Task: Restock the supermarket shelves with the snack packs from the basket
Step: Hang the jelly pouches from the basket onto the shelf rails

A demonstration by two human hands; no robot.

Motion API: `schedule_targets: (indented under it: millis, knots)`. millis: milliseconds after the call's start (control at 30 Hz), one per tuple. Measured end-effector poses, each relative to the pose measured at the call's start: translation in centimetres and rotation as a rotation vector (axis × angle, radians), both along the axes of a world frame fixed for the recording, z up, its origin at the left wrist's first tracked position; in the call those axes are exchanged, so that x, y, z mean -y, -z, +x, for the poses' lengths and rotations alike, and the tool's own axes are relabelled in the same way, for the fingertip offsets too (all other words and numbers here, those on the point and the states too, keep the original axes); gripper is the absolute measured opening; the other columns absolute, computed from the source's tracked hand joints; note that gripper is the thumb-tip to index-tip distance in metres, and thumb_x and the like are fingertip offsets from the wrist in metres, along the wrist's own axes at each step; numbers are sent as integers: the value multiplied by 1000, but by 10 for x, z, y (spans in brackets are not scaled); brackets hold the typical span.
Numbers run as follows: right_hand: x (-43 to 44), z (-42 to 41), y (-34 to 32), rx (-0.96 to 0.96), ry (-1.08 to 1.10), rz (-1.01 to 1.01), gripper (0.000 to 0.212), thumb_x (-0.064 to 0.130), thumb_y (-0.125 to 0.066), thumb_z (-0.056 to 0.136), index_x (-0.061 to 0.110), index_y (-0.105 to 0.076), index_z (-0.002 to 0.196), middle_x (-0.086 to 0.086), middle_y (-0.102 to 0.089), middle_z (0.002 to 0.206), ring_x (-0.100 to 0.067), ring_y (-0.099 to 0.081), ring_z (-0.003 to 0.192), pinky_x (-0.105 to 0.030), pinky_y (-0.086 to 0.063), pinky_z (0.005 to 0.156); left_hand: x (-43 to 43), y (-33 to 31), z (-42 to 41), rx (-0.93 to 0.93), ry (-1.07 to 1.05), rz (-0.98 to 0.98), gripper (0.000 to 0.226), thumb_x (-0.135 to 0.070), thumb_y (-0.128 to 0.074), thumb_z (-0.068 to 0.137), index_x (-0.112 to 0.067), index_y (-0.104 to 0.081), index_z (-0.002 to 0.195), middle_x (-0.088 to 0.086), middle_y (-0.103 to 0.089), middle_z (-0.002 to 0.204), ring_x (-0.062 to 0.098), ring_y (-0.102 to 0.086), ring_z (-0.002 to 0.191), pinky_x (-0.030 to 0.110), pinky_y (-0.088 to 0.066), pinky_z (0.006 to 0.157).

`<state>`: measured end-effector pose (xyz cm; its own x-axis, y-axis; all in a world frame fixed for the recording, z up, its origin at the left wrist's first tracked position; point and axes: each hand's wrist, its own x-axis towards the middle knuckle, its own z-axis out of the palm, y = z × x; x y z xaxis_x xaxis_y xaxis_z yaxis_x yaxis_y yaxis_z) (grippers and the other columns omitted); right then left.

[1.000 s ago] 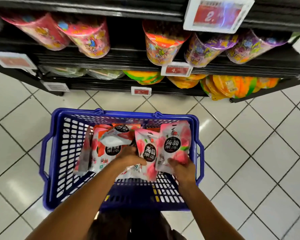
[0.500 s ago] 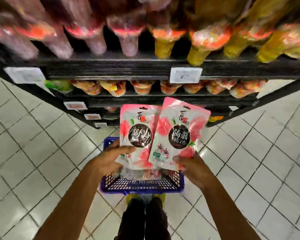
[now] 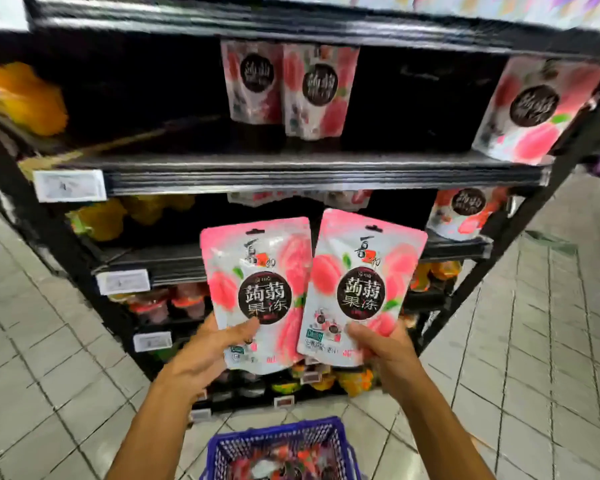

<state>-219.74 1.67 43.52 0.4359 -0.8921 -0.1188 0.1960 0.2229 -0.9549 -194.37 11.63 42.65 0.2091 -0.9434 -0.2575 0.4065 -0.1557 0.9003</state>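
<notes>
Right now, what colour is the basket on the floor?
The basket is blue, clearest at the bottom of the head view.

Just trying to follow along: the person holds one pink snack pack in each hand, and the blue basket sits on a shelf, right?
Not quite. The head view shows the blue basket on the tiled floor, not on a shelf. The left hand grips the left pink pack, the right hand the right pink pack.

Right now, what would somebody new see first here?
Two bright pink packs pop out, held up in the middle: the left pack in the left hand, the right pack in the right hand. Matching packs stand on the shelf above; the blue basket sits below.
</notes>
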Motion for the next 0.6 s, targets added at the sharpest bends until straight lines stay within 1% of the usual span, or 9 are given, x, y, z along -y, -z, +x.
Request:
schedule_targets:
  millis: [67, 167, 233, 267, 333, 433, 500, 567, 600]
  knots:
    - [-3, -4, -26, -20, 18, -57, 61, 20, -90, 55, 9, -69, 111, -19, -73, 108, -36, -71, 96, -46, -60, 76, 2, -21, 0, 25, 49, -58, 91, -34, -101, 35, -7, -66, 115, 14, -75, 104, 29, -73, 92, 37, -59, 69]
    - [-6, -13, -55, -37, 87, -121, 53, 16, -86, 60, 5, -69, 109, -20, -74, 103, -35, -73, 92, -40, -60, 71, 6, -44, -14, 108, 65, -110, 83, -36, -100, 36, -14, -71, 110, 12, -75, 105, 27, -73, 94, 37, -59, 73]
    - [-9, -20, -67, -27, 111, -135, 54, 16, -83, 62, 3, -68, 112, -20, -73, 106, -37, -72, 95, -45, -59, 78, 12, -58, -26, 167, 76, -162, 77, -38, -100, 36, -20, -72, 106, 10, -75, 104, 25, -73, 94, 36, -58, 76]
    - [-10, -25, -73, -27, 124, -142, 55, 18, -84, 62, 3, -67, 113, -20, -73, 107, -37, -71, 97, -48, -58, 83, 15, -62, -30, 184, 88, -185, 73, -38, -100, 36, -22, -74, 103, 9, -76, 102, 24, -73, 91, 33, -58, 73]
    - [-11, -33, -82, -36, 167, -162, 58, 21, -85, 61, 4, -67, 114, -19, -73, 107, -37, -71, 97, -48, -58, 84, 21, -72, -35, 190, 93, -215, 69, -36, -100, 36, -22, -76, 99, 10, -76, 99, 22, -74, 85, 28, -58, 65]
    - [-6, -47, -96, -38, 250, -196, 59, 25, -85, 59, 4, -66, 112, -17, -75, 102, -37, -72, 94, -51, -58, 84, 33, -88, -41, 205, 91, -249, 69, -40, -99, 35, -23, -76, 98, 12, -76, 102, 28, -73, 92, 36, -59, 74]
    - [-1, -56, -102, -28, 309, -211, 62, 25, -85, 58, 4, -64, 112, -16, -75, 99, -35, -73, 91, -48, -60, 78, 41, -99, -47, 232, 96, -264, 64, -39, -97, 39, -20, -77, 96, 14, -76, 101, 30, -73, 92, 35, -59, 72]
    - [5, -67, -107, 5, 355, -220, 63, 24, -86, 55, 7, -63, 111, -14, -76, 97, -32, -74, 87, -39, -61, 68, 50, -107, -54, 269, 94, -284, 50, -30, -94, 50, -16, -77, 94, 15, -76, 99, 26, -74, 85, 28, -58, 64]
    - [9, -72, -108, 22, 379, -223, 65, 23, -87, 53, 7, -63, 111, -13, -76, 97, -32, -74, 86, -37, -61, 66, 54, -110, -58, 282, 90, -299, 43, -24, -94, 55, -16, -77, 94, 14, -76, 98, 25, -74, 84, 27, -57, 62]
